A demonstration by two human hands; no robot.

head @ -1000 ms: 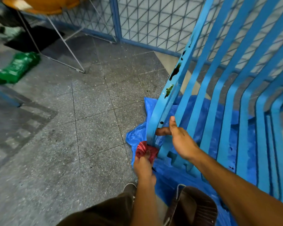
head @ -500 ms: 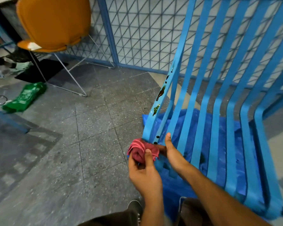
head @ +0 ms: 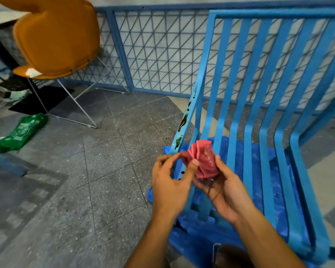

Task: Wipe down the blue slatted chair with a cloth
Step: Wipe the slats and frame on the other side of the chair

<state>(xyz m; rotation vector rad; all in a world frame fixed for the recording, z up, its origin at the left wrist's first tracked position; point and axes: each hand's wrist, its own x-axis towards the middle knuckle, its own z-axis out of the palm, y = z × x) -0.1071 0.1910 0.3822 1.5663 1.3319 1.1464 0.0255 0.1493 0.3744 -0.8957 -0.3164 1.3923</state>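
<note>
The blue slatted chair fills the right half of the view, its seat slats curving up into the backrest. Dark and green stains mark its left side rail. A crumpled red cloth is held in front of that rail, just off the chair. My left hand pinches the cloth's left edge with thumb and fingers. My right hand cups the cloth from below and the right.
A blue plastic sheet lies under the chair on the grey tiled floor. An orange chair on thin metal legs stands at the back left, with a green bag lying near it. A blue mesh fence runs behind.
The cloth has left the lower side rail and come up off the chair. My right hand let go of the rail and joined the left hand on the cloth. The view tilted up.
</note>
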